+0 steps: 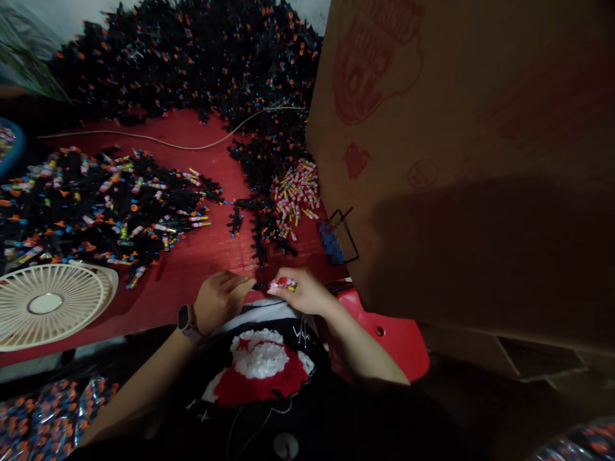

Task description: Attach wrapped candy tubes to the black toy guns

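At the table's near edge, my left hand (221, 299), with a watch on the wrist, is closed round the end of a small black piece (261, 285). Close on its right, my right hand (303, 291) pinches small pink-and-yellow wrapped tubes (287, 282), which touch or nearly touch the black piece. Beyond my hands lies a pile of pink-and-yellow tubes (298, 192) beside loose black pieces (259, 234). On the left spreads a heap of black pieces with tubes attached (110, 198).
A large mound of black pieces (192, 57) fills the back of the red table (192, 125). A cardboard box (461, 128) stands on the right, a pale fan (45, 303) on the left. A cable (187, 148) crosses the table. Near my right forearm is a red stool (398, 339).
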Action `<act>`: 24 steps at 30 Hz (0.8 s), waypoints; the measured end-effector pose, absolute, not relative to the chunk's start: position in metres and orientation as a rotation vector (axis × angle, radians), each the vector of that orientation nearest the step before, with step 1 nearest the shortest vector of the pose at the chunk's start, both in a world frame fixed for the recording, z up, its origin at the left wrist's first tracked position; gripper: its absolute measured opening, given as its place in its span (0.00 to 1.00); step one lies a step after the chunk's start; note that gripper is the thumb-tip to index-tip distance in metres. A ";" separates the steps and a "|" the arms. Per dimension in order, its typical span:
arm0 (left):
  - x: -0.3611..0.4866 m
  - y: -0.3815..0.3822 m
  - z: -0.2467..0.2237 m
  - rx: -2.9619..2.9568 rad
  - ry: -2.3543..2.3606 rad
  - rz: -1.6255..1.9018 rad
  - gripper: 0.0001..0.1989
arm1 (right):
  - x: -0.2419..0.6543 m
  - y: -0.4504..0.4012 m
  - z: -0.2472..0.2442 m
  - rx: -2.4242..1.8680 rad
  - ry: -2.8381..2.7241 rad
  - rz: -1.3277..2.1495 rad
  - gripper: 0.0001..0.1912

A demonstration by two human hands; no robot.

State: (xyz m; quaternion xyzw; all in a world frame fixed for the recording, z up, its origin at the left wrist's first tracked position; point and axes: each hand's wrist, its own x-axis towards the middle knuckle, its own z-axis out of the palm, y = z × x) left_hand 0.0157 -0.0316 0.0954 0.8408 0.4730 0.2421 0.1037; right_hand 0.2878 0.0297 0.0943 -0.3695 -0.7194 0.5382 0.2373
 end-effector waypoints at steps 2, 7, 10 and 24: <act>0.017 -0.033 0.095 2.538 1.376 0.718 0.17 | 0.287 0.029 0.092 -1.027 -1.990 1.476 0.13; 0.021 -0.029 0.094 2.737 1.280 0.766 0.17 | 0.282 0.031 0.081 -1.048 -1.964 1.524 0.12; 0.000 -0.014 0.111 2.711 1.406 0.591 0.16 | 0.282 0.040 0.068 -1.042 -1.861 1.466 0.13; -0.038 0.061 0.131 2.567 1.807 0.495 0.21 | 0.271 0.051 -0.017 -1.265 -1.773 0.940 0.12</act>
